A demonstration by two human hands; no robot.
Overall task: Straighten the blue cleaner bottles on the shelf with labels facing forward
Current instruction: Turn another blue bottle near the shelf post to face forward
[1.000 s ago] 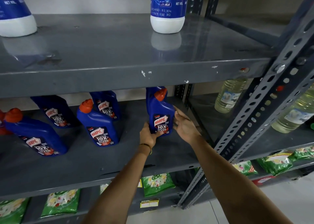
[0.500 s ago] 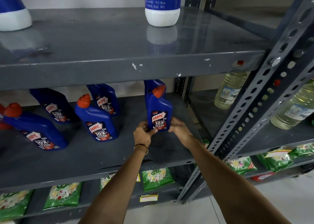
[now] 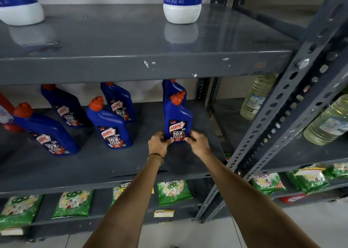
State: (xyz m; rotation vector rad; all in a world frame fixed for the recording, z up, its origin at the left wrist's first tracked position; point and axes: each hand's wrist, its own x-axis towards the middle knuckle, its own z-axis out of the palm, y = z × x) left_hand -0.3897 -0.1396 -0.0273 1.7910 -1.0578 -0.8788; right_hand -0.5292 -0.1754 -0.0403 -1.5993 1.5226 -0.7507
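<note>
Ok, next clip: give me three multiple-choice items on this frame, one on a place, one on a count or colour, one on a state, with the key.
1. Where does the Harpic bottle between the hands stand?
A. On the top shelf
B. On the middle shelf, towards its right end
C. On the floor

2. What colour are the caps of the Harpic bottles?
A. Orange-red
B. White
C. Green

3. How are the hands placed on that bottle?
A. Only the right touches it
B. Both lift it by the cap
C. The left hand and right hand hold its base from either side, label facing forward

Key: 1 B, it stands upright on the grey shelf below the white-based Rin bottles. 2 A, every visible cap is orange-red. 3 C, fingers of both hands press the lower corners beside the label.
</note>
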